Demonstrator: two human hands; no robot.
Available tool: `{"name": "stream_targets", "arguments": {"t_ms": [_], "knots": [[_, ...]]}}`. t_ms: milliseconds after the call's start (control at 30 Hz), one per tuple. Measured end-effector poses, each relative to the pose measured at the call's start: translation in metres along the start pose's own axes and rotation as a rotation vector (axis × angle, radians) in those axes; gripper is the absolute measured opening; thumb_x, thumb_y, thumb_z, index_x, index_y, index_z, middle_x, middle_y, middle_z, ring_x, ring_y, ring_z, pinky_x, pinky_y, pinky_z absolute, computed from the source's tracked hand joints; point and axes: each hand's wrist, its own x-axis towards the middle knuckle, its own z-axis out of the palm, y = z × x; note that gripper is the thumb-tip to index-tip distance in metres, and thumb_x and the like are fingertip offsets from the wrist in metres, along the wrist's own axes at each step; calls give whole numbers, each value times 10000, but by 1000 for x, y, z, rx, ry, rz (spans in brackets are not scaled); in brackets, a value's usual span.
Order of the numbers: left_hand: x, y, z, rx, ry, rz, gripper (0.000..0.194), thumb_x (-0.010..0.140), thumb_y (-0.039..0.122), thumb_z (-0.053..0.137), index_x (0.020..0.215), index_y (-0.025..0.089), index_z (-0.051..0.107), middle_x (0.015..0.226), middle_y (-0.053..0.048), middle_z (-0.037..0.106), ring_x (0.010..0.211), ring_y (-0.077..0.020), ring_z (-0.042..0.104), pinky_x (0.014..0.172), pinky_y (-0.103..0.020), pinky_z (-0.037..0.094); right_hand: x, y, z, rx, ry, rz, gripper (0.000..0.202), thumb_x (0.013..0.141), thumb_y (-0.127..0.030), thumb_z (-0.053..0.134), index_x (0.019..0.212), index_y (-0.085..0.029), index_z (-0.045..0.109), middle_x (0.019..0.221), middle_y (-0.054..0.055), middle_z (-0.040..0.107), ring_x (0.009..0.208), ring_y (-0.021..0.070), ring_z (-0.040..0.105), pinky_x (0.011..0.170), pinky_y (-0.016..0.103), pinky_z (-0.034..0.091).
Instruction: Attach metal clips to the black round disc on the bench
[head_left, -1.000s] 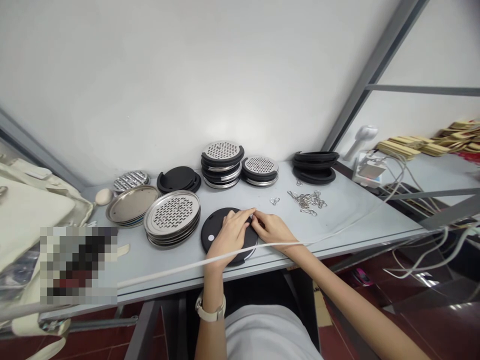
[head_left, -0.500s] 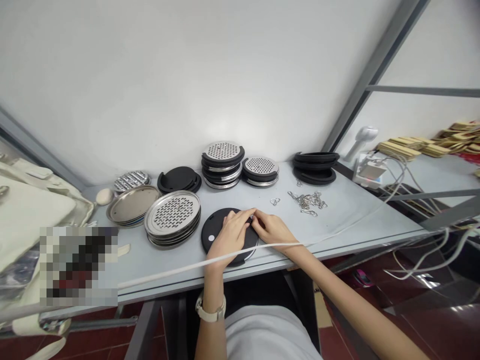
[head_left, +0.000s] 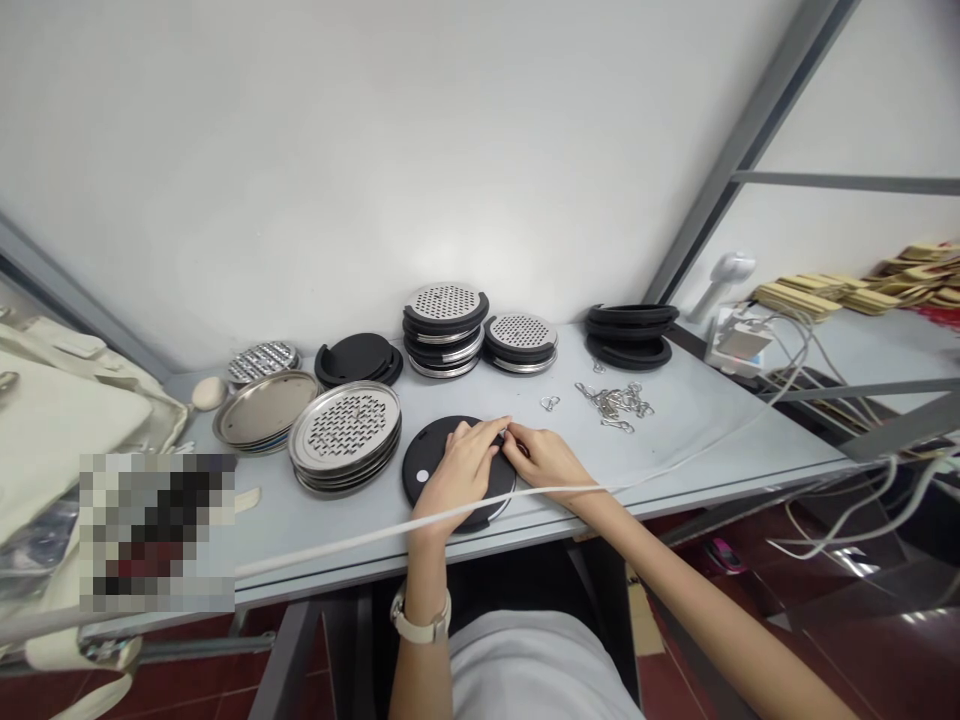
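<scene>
Two hands meet at the near edge of the grey counter, right in front of the person. The left hand lies flat on a round black disc, with its fingers spread a little and holding it down. The right hand comes in from the other side, and its fingers are pressed together at the far rim of the disc, pinching something tiny there. It may be one of the small metal clips, but it is too little to see well. A white cord runs across the counter over both wrists.

Just past the hands, to the left, sits a stack of metal plates with holes, and beside it a stack of plain metal trays. To the right lies one loose clip and a small pile of clips.

At the back, near the wall, stand two piles of finished-looking pieces, each one black with a holey metal plate on top. Next to them are a stack of black discs and a stack of black rings.

So I think some pieces are already made, and this one is only partly done. Lots of plates, discs, rings and clips are not used yet, so plenty seems left to do.
</scene>
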Motion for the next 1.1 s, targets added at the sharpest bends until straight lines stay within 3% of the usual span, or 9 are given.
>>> {"name": "stream_targets", "arguments": {"t_ms": [1100], "knots": [[-1, -1, 1, 6, -8, -14, 427, 949, 203, 308, 1355, 320, 371, 1334, -3, 497, 1188, -181, 434, 1074, -459, 260, 0, -1, 0, -8, -20, 12, 318, 949, -287, 309, 873, -168, 594, 763, 61, 679, 661, 153, 617, 584, 230, 304]]}}
